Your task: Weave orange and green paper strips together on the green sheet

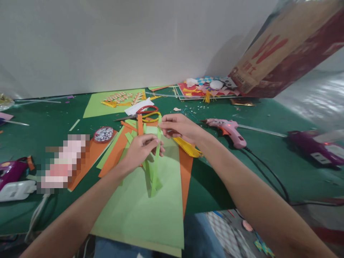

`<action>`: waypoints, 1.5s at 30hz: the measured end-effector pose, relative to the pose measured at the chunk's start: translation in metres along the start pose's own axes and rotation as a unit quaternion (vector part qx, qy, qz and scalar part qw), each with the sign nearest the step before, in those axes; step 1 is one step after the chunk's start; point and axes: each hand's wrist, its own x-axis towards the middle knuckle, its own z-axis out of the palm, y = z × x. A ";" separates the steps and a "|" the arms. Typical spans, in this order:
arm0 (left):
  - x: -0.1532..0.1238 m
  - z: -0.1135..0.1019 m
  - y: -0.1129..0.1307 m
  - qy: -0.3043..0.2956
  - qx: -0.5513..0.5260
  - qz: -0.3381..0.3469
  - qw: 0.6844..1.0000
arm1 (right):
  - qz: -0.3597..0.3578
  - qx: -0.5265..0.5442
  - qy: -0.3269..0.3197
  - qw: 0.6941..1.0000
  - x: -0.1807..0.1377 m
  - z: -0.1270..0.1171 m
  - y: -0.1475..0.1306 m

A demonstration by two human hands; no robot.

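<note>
A light green paper strip (pixel 156 168) runs upright between my two hands, above a large green paper sheet (pixel 145 215). My left hand (pixel 142 148) pinches it around its middle. Higher up, my right hand (pixel 178 127) grips the strip near its top end. An orange strip (pixel 140 124) stands up just behind my left hand, and more green and orange strips lie around it. Beneath my right hand a yellow tool with a toothed edge (pixel 188 147) rests on the paper. Behind the hands lie scissors (pixel 147 114) with red and yellow handles.
A pink glue gun (pixel 228 129) with a cord lies on the right, near a purple device (pixel 314 147). A round container of small pieces (pixel 104 134) sits left of the strips. A large paper bag (pixel 285 50) leans at the back right. Woven paper pieces (pixel 120 97) lie on green paper behind.
</note>
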 end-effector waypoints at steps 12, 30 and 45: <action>0.005 -0.004 -0.009 0.116 -0.038 0.059 0.991 | 0.010 -0.071 -0.100 0.992 -0.004 0.001 -0.001; 0.006 -0.005 -0.007 0.109 -0.010 0.076 0.991 | 0.014 -0.107 -0.152 0.982 -0.008 -0.001 -0.005; 0.007 -0.005 -0.011 0.118 -0.019 0.084 0.989 | 0.018 -0.114 -0.156 0.981 -0.008 -0.001 -0.005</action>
